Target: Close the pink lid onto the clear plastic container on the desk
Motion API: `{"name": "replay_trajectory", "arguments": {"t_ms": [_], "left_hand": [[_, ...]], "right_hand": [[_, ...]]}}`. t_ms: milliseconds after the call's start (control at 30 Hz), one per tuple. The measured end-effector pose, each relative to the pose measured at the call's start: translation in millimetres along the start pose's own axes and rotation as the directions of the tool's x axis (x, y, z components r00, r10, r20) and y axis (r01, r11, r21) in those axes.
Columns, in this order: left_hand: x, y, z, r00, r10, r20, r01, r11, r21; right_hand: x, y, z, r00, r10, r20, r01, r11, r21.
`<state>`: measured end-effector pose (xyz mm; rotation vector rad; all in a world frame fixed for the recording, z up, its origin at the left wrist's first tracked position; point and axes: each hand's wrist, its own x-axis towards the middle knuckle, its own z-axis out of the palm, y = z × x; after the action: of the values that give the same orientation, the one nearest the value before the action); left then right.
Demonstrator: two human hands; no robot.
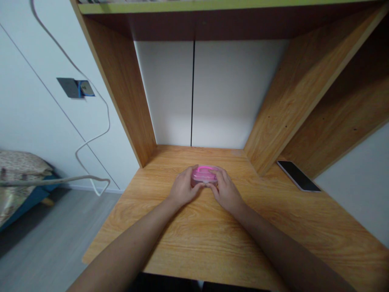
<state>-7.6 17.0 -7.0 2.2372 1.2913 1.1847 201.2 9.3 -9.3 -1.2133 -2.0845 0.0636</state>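
A small oval plastic box with a clear lid and something bright pink at its top sits on the wooden desk. My left hand is closed round its left side, the thumb at the front edge. On the right side my right hand grips it too, with fingers over the lid and the thumb at the front. Both thumbs come close together at the front, near what may be a catch. What lies inside the box I cannot make out.
A dark-screened tablet or phone lies at the right of the desk. Wooden side panels and an overhead shelf frame the space. A white cable hangs at the left, near an open wall socket and a bed.
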Motion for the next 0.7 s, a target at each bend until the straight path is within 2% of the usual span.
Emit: {"name": "replay_trajectory", "arguments": {"t_ms": [500, 700], "left_hand": [[0.6, -0.1, 2.3, 1.0, -0.009, -0.021, 0.01, 0.998, 0.061], [-0.9, -4.3, 6.0, 1.0, -0.005, -0.025, 0.006, 1.0, 0.024]], "right_hand": [[1.2, -3.6, 4.1, 1.0, 0.014, -0.028, -0.015, 0.998, -0.056], [2.2, 4.8, 3.1, 1.0, -0.012, -0.017, 0.012, 1.0, 0.015]]}}
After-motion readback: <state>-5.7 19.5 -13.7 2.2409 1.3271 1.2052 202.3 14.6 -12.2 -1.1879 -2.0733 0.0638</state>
